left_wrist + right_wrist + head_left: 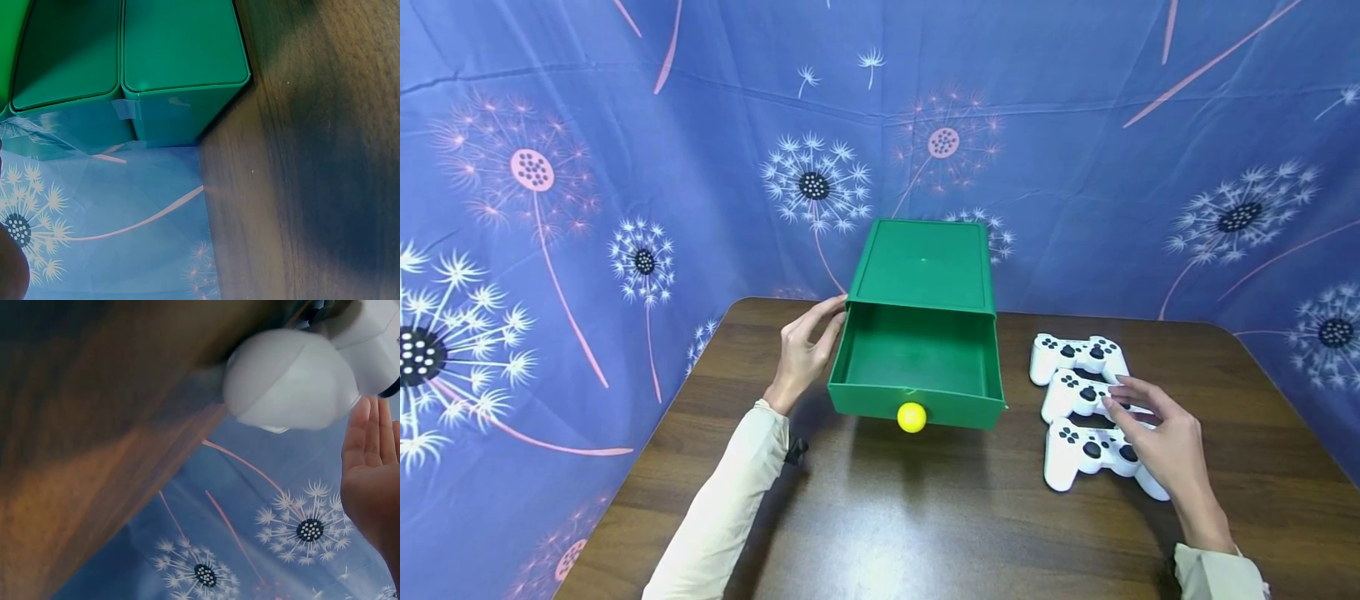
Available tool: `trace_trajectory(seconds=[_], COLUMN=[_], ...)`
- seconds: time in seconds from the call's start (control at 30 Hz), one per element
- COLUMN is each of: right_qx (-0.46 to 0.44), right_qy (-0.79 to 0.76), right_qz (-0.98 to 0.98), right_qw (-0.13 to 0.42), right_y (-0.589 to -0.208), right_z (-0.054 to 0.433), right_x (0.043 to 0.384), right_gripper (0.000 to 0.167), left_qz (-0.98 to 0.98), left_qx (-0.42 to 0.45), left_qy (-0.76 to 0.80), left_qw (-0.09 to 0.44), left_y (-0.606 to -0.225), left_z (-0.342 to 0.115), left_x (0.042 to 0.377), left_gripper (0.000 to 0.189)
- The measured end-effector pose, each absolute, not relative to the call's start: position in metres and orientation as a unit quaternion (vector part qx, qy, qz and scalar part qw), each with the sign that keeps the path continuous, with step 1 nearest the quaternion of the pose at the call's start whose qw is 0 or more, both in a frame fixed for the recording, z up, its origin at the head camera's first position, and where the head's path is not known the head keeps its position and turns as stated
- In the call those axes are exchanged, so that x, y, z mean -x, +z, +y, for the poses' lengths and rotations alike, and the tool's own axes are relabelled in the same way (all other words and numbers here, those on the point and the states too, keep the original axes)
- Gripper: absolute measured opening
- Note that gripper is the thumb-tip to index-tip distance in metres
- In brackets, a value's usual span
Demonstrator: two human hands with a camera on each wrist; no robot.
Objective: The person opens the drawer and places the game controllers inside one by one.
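A green drawer unit stands on the table with its drawer pulled out; no contents show inside. On the drawer's front is a round yellow knob. My left hand rests its fingertips against the unit's left side, near the front edge. Three white game controllers lie in a column at the right: a far one, a middle one and a near one. Over the right ends of the middle and near controllers hovers my right hand, fingers extended and loosely spread, partly hiding them.
The brown wooden table carries everything. Behind it hangs a blue dandelion-print cloth, close to the back of the unit. Clear tape crosses the unit's green panels in the left wrist view.
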State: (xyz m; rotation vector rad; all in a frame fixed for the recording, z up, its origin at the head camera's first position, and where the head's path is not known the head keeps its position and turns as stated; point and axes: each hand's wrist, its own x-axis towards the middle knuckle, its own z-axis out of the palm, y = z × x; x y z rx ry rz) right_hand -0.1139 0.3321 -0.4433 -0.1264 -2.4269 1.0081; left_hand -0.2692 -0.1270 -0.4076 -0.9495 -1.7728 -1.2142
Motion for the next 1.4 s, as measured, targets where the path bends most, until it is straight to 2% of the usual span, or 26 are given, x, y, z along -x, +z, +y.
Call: trace_trajectory(seconds=[0.83, 1.4], right_qx=[0.072, 0.094], right_qy=[0.361, 0.366], right_qz=[-0.902, -0.908], right_qw=[0.225, 0.183], right_y=[-0.445, -0.449], right_z=[0.361, 0.373], right_x=[0.147, 0.161], right_gripper=[0.044, 0.049], left_qz=[-0.694, -0.691], left_qx=[0.380, 0.377], left_qy=[-0.472, -0.475], left_qw=[0.388, 0.394], left_y=[-0.408, -0.409], left_z=[-0.127, -0.126], left_x=[0.271, 0.270], left_gripper=[0.036, 0.038])
